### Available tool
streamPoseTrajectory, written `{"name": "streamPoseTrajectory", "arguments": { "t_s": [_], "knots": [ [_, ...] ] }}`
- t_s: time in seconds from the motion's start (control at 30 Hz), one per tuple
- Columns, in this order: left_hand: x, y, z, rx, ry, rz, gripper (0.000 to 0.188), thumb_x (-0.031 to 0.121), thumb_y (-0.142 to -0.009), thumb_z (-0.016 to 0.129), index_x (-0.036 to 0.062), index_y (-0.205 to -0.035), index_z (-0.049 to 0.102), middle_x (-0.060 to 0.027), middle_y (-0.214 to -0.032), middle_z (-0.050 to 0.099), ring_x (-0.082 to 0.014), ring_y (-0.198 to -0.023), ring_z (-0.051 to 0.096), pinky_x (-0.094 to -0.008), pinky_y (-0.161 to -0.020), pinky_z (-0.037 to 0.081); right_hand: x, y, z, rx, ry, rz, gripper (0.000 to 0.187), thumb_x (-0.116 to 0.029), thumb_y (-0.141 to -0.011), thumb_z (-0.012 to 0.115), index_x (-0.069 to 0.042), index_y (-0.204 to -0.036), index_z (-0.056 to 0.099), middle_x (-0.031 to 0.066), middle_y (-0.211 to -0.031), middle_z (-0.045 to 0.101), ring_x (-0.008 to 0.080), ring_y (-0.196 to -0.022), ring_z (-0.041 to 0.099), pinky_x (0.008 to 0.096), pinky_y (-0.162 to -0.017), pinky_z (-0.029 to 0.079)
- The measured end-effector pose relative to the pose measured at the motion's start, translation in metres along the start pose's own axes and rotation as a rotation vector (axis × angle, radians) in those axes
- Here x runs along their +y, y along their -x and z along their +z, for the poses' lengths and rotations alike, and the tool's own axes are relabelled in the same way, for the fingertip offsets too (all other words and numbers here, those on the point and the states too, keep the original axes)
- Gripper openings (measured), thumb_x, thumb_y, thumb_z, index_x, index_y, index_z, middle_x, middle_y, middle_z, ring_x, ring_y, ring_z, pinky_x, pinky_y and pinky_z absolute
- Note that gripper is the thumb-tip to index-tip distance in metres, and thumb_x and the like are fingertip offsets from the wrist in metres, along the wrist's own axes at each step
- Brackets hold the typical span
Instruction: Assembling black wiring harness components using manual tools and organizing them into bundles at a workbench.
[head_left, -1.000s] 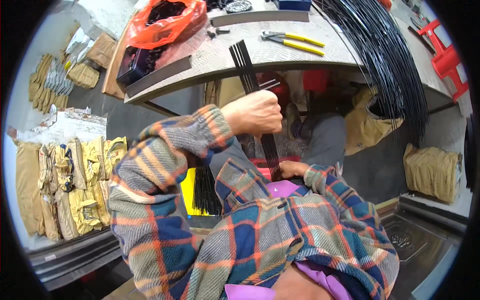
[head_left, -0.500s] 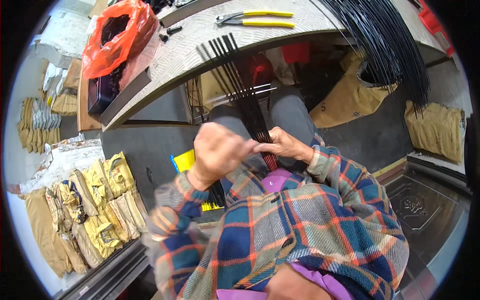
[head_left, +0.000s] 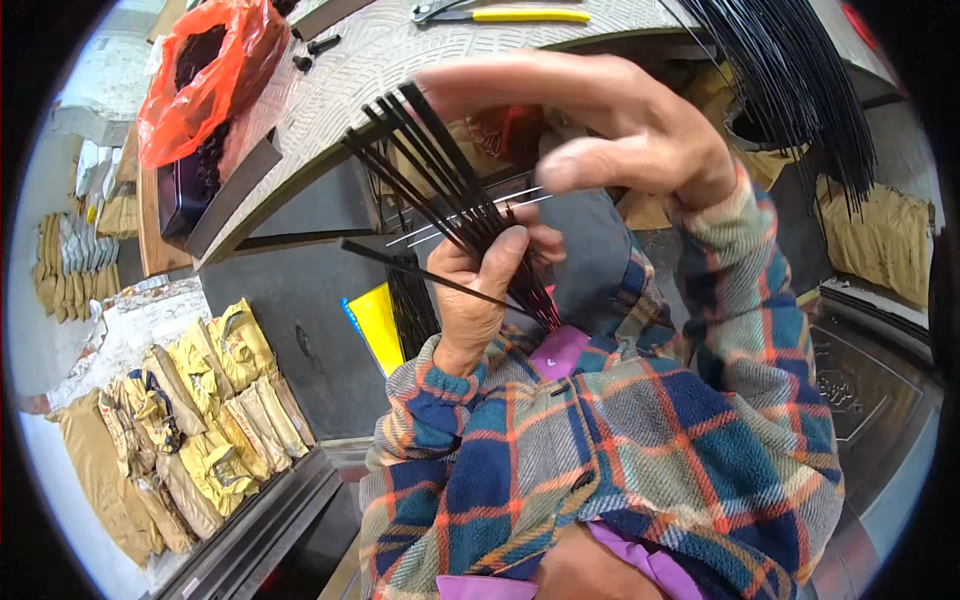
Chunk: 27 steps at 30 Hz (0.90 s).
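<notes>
My left hand (head_left: 475,290) is closed round a fanned bundle of thin black rods (head_left: 430,165), thumb on top. Their lower ends look reddish and point toward a purple patch at my lap. One separate black rod (head_left: 385,258) slants out to the left across that hand. My right hand (head_left: 640,130) is raised above the bundle, its fingers stretched left toward the upper rod tips and its thumb held apart. It is slightly blurred, and I cannot tell whether the fingertips touch the tips. Two thin pale rods (head_left: 415,235) cross behind the bundle.
The curved metal worktop (head_left: 340,100) carries yellow-handled pliers (head_left: 530,15), black bolts (head_left: 322,44) and a red plastic bag (head_left: 200,90). Long black wires (head_left: 800,100) hang over its right side. Brown paper packages (head_left: 200,420) lie at left, near a yellow packet (head_left: 375,325).
My right hand has risen from the lower bundle to above the rod tips. My left hand has moved onto the bundle and holds it. The rods are spread wider, with one sticking out left.
</notes>
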<state>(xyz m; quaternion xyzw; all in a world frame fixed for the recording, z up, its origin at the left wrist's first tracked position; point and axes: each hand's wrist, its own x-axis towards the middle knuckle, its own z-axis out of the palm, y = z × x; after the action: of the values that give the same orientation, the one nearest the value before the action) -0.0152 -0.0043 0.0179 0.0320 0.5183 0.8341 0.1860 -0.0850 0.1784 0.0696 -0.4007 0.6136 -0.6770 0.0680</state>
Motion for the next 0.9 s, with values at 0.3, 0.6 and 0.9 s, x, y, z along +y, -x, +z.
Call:
{"name": "streamPoseTrajectory", "arguments": {
  "t_s": [0.3,0.6,0.9],
  "knots": [
    [-0.014,-0.02,-0.014,-0.187,0.113,0.113,0.089,0.079,-0.066,0.037,-0.0004,-0.103,0.048,-0.0081,-0.067,0.045,-0.0179,-0.055,0.043,-0.0284,-0.051,0.036,-0.01,-0.027,0.022,0.059,-0.316,0.26,0.042,-0.026,-0.085,0.058,0.003,-0.115,0.051,0.0061,-0.082,0.062,0.0076,-0.051,0.054,0.0198,-0.04,0.046],
    [-0.007,-0.039,-0.018,0.156,0.009,-0.213,0.027,0.018,-0.087,0.054,0.0025,-0.11,0.052,-0.0071,-0.081,0.061,-0.0134,-0.067,0.059,-0.0249,-0.061,0.049,0.008,-0.026,0.051,-0.081,0.027,-0.493,0.019,-0.016,-0.082,0.055,-0.001,-0.095,0.058,0.0132,-0.083,0.059,0.0267,-0.066,0.059,0.0333,-0.061,0.048],
    [-0.009,-0.042,-0.033,0.056,0.159,-0.16,0.022,0.007,-0.085,0.055,-0.0007,-0.105,0.051,-0.0153,-0.097,0.06,-0.0249,-0.084,0.063,-0.0369,-0.073,0.054,0.062,0.028,0.047,0.699,0.296,0.351,0.015,-0.009,-0.076,0.065,0.001,-0.084,0.058,0.0063,-0.074,0.058,0.0103,-0.063,0.058,0.0235,-0.053,0.047]
  ]
}}
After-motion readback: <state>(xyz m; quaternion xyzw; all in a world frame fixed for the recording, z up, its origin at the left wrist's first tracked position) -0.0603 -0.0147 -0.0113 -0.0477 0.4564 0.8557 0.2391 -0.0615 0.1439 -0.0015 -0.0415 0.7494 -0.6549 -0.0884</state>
